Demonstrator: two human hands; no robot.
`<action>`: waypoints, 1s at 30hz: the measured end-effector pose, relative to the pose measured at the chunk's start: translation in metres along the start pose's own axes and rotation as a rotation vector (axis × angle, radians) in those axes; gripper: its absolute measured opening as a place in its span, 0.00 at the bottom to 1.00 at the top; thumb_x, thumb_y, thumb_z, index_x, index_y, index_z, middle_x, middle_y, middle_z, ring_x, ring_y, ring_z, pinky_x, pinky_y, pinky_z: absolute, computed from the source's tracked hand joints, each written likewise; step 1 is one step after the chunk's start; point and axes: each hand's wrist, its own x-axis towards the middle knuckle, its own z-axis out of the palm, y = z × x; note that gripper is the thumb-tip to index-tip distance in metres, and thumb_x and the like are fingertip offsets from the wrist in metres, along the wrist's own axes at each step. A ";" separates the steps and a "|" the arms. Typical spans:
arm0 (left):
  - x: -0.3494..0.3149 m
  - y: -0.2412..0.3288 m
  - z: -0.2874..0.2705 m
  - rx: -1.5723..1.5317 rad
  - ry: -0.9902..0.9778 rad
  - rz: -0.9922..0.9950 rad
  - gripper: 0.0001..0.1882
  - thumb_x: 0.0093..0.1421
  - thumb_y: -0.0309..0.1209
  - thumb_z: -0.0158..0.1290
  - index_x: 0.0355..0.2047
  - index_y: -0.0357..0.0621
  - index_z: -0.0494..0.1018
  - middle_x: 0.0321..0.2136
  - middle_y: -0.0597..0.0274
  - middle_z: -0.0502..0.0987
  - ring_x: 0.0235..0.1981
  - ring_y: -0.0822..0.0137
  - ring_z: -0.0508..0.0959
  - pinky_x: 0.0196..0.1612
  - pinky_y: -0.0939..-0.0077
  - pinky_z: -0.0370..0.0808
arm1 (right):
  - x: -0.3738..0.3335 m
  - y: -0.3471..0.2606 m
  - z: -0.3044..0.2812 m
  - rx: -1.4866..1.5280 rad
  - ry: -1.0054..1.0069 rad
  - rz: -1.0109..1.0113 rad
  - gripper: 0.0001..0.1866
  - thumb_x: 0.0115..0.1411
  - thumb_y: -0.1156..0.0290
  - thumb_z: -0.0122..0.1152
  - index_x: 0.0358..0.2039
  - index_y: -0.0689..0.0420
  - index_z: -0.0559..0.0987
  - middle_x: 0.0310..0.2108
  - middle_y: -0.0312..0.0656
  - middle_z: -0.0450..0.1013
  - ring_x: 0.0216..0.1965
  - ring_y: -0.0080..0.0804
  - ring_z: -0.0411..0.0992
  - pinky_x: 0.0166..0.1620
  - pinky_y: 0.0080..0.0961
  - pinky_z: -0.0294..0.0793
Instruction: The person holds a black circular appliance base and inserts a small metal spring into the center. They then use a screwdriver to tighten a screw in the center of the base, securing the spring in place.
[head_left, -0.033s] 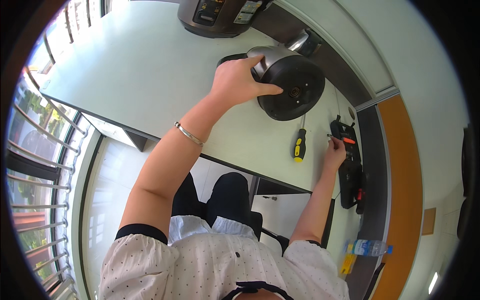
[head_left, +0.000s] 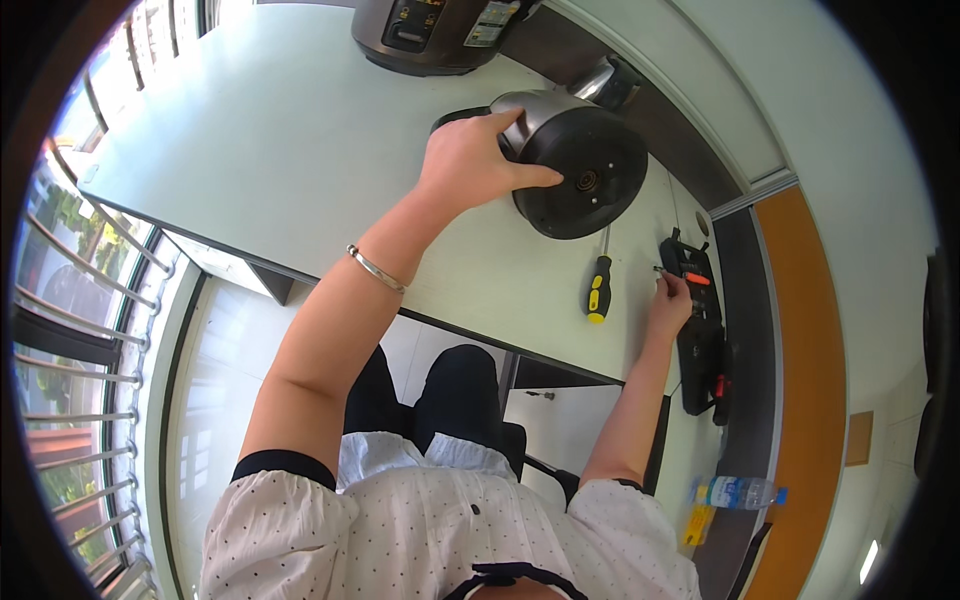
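Observation:
An electric kettle [head_left: 535, 106] with a metallic body lies tipped on its side, its round black base facing me. My left hand [head_left: 470, 165] grips it, thumb pressed on the base near the central connector and fingers on the body. On the tabletop to the right, my right hand [head_left: 670, 301] pinches a small metal piece [head_left: 660, 270], too small to name. That hand is beside an open black tool case [head_left: 702, 345] holding an orange-handled tool [head_left: 697, 279]. A yellow and black screwdriver [head_left: 599, 290] lies between the kettle and my right hand.
A dark countertop cooker [head_left: 425, 40] stands at the back of the pale table [head_left: 270, 130]. Behind the kettle is a shiny metal vessel [head_left: 608, 82]. A plastic water bottle [head_left: 740, 493] and a yellow item [head_left: 698, 525] are at the lower right. A barred window runs along the left.

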 end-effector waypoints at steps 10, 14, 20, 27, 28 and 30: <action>0.010 -0.012 0.002 -0.447 0.019 -0.165 0.38 0.37 0.43 0.70 0.48 0.35 0.75 0.17 0.65 0.76 0.17 0.77 0.72 0.24 0.82 0.69 | -0.001 -0.001 0.001 0.081 0.004 0.046 0.09 0.53 0.72 0.63 0.34 0.62 0.80 0.27 0.43 0.78 0.29 0.29 0.76 0.36 0.24 0.74; 0.011 -0.006 -0.004 -0.558 0.045 -0.192 0.43 0.39 0.38 0.70 0.52 0.23 0.68 0.18 0.62 0.77 0.18 0.77 0.72 0.21 0.84 0.67 | -0.003 -0.003 0.004 0.085 0.008 0.038 0.08 0.52 0.72 0.64 0.33 0.62 0.80 0.25 0.44 0.78 0.28 0.31 0.77 0.35 0.25 0.74; 0.013 -0.005 -0.008 -0.627 0.061 -0.241 0.43 0.41 0.34 0.69 0.54 0.20 0.65 0.18 0.60 0.76 0.16 0.74 0.72 0.22 0.81 0.66 | -0.006 -0.020 0.002 0.068 0.025 0.079 0.08 0.52 0.72 0.64 0.32 0.60 0.81 0.26 0.45 0.78 0.28 0.35 0.77 0.35 0.27 0.74; 0.011 0.003 -0.007 -0.612 0.053 -0.243 0.28 0.46 0.32 0.65 0.45 0.25 0.74 0.23 0.59 0.77 0.18 0.71 0.72 0.22 0.79 0.68 | -0.008 -0.025 -0.004 0.076 0.031 0.090 0.06 0.52 0.73 0.64 0.31 0.59 0.81 0.28 0.44 0.78 0.30 0.36 0.77 0.37 0.29 0.75; 0.012 0.003 -0.007 -0.613 0.052 -0.241 0.27 0.47 0.31 0.64 0.45 0.25 0.74 0.24 0.59 0.77 0.18 0.71 0.72 0.22 0.79 0.68 | -0.009 -0.025 -0.003 0.068 0.027 0.097 0.06 0.52 0.73 0.64 0.31 0.59 0.81 0.28 0.44 0.78 0.30 0.36 0.77 0.37 0.28 0.75; 0.011 0.002 -0.008 -0.620 0.058 -0.242 0.27 0.47 0.31 0.64 0.45 0.25 0.74 0.24 0.58 0.77 0.18 0.70 0.73 0.22 0.79 0.68 | -0.008 -0.029 -0.004 0.050 0.014 0.103 0.07 0.52 0.72 0.64 0.31 0.59 0.81 0.28 0.44 0.78 0.30 0.36 0.77 0.37 0.28 0.74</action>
